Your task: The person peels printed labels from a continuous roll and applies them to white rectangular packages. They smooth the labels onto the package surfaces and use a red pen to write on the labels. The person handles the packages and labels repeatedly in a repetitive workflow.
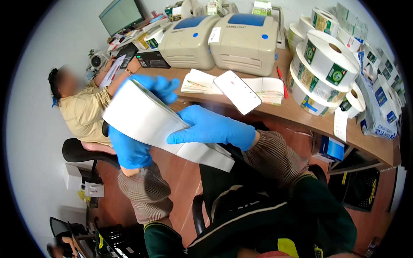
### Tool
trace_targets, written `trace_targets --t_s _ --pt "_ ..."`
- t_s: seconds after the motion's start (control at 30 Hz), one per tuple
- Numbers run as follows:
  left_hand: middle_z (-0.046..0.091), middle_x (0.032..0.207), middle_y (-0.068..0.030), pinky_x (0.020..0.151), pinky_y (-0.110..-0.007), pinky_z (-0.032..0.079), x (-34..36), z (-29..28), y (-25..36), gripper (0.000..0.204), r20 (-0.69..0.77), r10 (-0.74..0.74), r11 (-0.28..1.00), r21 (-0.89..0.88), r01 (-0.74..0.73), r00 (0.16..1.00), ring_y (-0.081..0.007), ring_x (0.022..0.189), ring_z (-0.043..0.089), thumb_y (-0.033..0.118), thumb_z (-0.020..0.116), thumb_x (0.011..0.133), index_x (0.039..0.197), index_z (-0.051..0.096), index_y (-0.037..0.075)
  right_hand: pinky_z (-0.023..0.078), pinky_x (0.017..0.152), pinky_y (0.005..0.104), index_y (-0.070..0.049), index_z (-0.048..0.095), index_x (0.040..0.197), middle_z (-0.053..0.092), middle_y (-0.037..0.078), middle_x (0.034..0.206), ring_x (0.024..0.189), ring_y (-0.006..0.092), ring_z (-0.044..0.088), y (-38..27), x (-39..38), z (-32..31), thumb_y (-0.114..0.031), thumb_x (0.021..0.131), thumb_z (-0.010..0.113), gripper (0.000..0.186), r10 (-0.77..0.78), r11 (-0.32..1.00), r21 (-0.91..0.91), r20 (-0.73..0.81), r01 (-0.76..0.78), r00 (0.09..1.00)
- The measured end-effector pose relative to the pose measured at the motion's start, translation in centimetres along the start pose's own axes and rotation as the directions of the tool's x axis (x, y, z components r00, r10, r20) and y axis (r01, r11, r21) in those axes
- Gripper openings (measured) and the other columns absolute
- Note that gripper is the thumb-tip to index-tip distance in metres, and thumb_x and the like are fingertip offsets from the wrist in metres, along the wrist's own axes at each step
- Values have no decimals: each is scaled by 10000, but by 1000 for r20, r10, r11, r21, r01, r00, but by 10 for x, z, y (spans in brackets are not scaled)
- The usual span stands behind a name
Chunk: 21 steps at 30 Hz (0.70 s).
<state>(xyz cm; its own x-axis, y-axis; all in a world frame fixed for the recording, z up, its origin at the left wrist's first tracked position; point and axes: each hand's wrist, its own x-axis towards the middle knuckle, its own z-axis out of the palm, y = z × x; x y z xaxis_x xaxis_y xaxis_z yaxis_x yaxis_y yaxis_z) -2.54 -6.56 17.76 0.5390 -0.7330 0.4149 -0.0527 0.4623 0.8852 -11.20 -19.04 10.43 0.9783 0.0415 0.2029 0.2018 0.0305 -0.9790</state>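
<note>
A wide white roll of labels point(140, 114) is held up in front of me, over the floor on the near side of the desk. My left hand point(129, 148), in a blue glove, is wrapped round the roll from the left, its fingers showing beyond the far edge. Also gloved in blue, my right hand point(217, 128) closes on the roll's right side, thumb lying across the white face. A loose end of the label strip point(208, 157) hangs below that hand toward my lap. Glove and roll hide part of the left palm.
On the wooden desk point(305, 118) stand two beige label printers point(245, 43), a white phone point(238, 91), folded label strips point(198, 81), a red pen point(282, 81) and stacked label rolls point(329, 60) at right. A co-worker point(84, 107) sits at left near a monitor point(121, 16).
</note>
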Motion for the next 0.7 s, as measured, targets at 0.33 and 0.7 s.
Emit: trace_targets --t_s 0.33,0.7 --pt "472 1325 -187 979 -422 431 11 -38 -70 770 207 -243 791 -524 317 948 -312 1113 544 587 422 886 1360 358 -16 539 681 292 65 583 1101 662 174 955 744 196 671 8 -17 11 -122 809 674 358 -37 942 324 -172 92 984" --pt "615 956 -143 841 -399 499 -95 12 -104 408 76 -616 752 -238 614 784 -273 879 610 113 607 851 1213 480 -26 543 621 287 124 510 1096 651 196 886 744 217 667 3 -24 0 -106 848 584 347 -84 936 303 -299 178 951"
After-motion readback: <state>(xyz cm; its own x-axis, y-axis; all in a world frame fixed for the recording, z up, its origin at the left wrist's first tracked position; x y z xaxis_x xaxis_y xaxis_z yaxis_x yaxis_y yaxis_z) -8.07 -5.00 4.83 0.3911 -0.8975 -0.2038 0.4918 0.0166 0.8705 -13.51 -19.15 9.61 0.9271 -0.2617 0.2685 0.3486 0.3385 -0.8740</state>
